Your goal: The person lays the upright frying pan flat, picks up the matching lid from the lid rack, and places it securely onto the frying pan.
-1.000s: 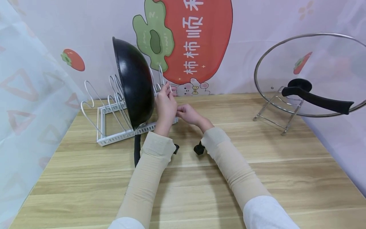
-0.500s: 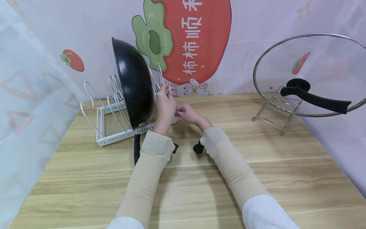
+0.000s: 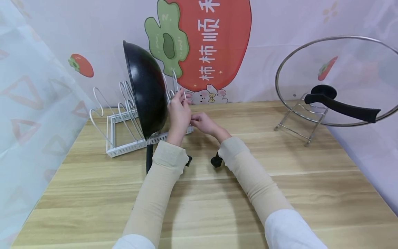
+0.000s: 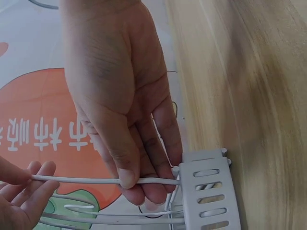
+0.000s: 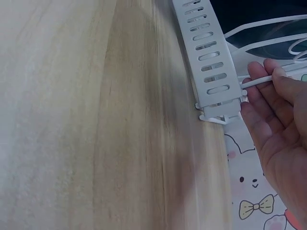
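In the head view a black wok (image 3: 146,90) stands on edge in a white wire pan rack (image 3: 136,147), its black handle (image 3: 149,157) pointing to the front. At the rack's right end, both hands are on one white wire loop (image 4: 91,180). My left hand (image 3: 179,114) pinches it higher up; in the left wrist view its fingers (image 4: 36,196) show at the lower left. Nearer the wire's base my right hand (image 3: 205,124) grips it between thumb and fingers, close to the slotted rail (image 5: 204,48). The right wrist view shows this right hand (image 5: 283,124) too.
On the right, a glass lid (image 3: 292,79) with a black handle (image 3: 345,107) leans upright in a small metal stand (image 3: 308,129). A printed cloth (image 3: 264,20) hangs behind the wooden table (image 3: 199,207). Black wrist mounts, such as one under the right sleeve (image 3: 216,160), show below the hands.
Both hands keep their places on the wire. The rack's left end has shifted very slightly to the right in view; the wok and lid stay put.
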`<action>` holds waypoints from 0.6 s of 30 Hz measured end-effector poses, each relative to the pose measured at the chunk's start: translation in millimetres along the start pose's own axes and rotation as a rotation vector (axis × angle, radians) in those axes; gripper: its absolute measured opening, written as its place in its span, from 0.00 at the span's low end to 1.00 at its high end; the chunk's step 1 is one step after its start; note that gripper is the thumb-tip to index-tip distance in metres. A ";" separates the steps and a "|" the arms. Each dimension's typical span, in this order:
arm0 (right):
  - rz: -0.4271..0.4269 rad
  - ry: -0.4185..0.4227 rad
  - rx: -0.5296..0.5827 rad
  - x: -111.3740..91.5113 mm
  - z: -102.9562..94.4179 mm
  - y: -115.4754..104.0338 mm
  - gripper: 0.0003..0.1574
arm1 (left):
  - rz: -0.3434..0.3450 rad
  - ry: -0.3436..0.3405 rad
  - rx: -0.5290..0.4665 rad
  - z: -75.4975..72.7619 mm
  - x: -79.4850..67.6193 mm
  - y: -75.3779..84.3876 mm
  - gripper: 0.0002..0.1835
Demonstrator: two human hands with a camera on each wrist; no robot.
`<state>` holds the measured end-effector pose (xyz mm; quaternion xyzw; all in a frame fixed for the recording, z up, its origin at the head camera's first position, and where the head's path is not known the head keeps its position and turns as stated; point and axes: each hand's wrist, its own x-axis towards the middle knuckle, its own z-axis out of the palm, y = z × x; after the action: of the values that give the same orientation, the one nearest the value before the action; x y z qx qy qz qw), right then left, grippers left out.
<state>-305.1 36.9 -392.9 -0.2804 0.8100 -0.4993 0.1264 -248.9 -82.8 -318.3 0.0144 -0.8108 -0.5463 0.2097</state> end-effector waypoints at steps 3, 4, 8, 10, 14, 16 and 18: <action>0.010 0.025 0.007 -0.9 2.3 -0.1 0.16 | -0.007 -0.001 -0.026 0.0 -0.1 0.1 0.24; 0.013 0.031 0.009 -0.9 2.9 -0.6 0.16 | -0.009 0.000 -0.035 -0.2 0.1 0.5 0.24; 0.022 0.056 0.013 -1.9 5.4 -2.0 0.16 | -0.015 0.004 -0.065 -0.3 0.4 0.5 0.24; 0.025 0.064 0.013 -2.0 6.8 -2.4 0.16 | -0.018 0.003 -0.076 -0.8 0.4 0.1 0.24; 0.024 0.086 -0.010 -1.7 10.1 -4.9 0.16 | -0.008 0.010 -0.104 -2.5 1.3 -1.5 0.22; 0.034 0.103 -0.027 -2.3 11.7 -6.9 0.16 | -0.006 0.011 -0.113 -2.6 2.2 -1.9 0.21; 0.048 0.122 -0.045 -2.9 13.7 -9.0 0.16 | -0.013 0.012 -0.113 -3.0 2.5 -1.8 0.21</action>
<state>-293.2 25.4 -391.6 -0.2327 0.8337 -0.4940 0.0827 -250.4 -86.8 -318.1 0.0109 -0.7773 -0.5923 0.2115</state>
